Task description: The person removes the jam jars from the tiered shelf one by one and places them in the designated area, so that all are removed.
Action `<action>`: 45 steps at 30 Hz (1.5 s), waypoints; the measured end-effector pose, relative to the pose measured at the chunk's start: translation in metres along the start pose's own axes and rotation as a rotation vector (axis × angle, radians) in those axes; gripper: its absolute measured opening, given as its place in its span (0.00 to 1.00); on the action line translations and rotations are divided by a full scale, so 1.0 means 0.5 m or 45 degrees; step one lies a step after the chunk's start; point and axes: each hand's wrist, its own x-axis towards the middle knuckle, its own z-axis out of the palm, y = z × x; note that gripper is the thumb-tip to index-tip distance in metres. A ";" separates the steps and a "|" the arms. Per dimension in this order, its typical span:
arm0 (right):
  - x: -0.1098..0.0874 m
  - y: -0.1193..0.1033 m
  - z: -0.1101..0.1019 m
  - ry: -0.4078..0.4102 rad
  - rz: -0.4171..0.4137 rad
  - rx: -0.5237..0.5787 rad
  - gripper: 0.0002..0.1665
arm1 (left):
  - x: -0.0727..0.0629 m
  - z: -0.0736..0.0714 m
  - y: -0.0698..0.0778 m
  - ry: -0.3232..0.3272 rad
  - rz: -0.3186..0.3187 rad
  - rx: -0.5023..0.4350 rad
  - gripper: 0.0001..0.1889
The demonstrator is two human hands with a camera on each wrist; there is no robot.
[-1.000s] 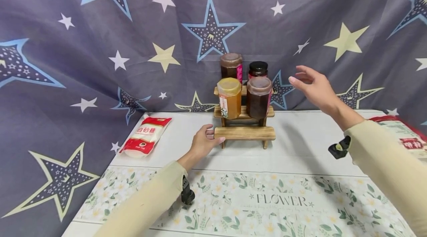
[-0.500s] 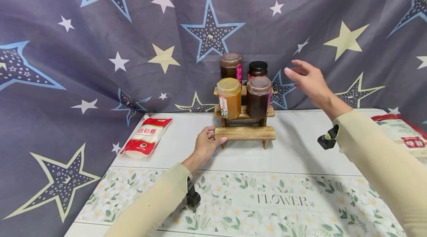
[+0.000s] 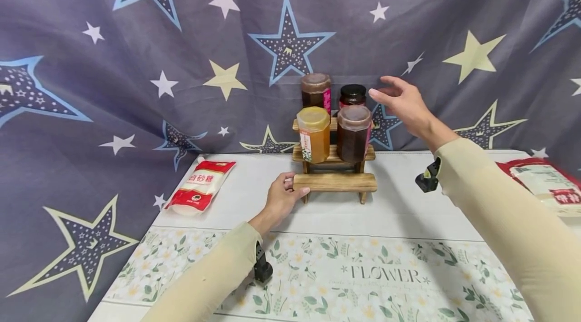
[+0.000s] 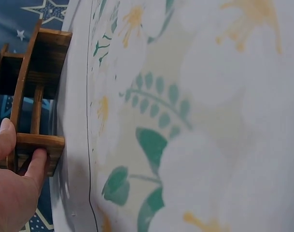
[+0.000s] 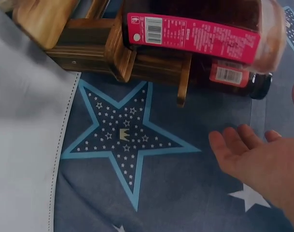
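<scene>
Starry cloth (image 3: 268, 24) backs left fingers (image 4: 37, 165) pinching a stepped wooden rack (image 3: 336, 182), right fingers (image 5: 233, 141) parted.

You have one rack (image 3: 335, 182), four jars (image 3: 353, 139) on it, two bags (image 3: 199, 187), one on each side of it, and two hands (image 3: 279, 197) beside it.

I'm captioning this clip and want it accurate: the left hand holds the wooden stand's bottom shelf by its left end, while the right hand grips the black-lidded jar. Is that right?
Not quite: the right hand holds nothing; the right wrist view shows a gap between it and the black-lidded jar. The left hand does hold the wooden stand's bottom shelf by its left end.
</scene>
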 end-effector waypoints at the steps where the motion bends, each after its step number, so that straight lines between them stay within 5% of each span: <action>1: 0.003 -0.001 0.004 -0.004 0.003 0.010 0.44 | 0.000 0.000 0.001 -0.003 -0.001 0.005 0.31; 27: 0.043 0.005 0.065 -0.085 0.075 -0.042 0.49 | -0.002 0.001 0.003 -0.004 -0.007 0.026 0.30; 45: 0.063 -0.004 0.073 -0.061 0.058 -0.053 0.37 | -0.002 0.001 0.007 -0.009 -0.009 0.020 0.31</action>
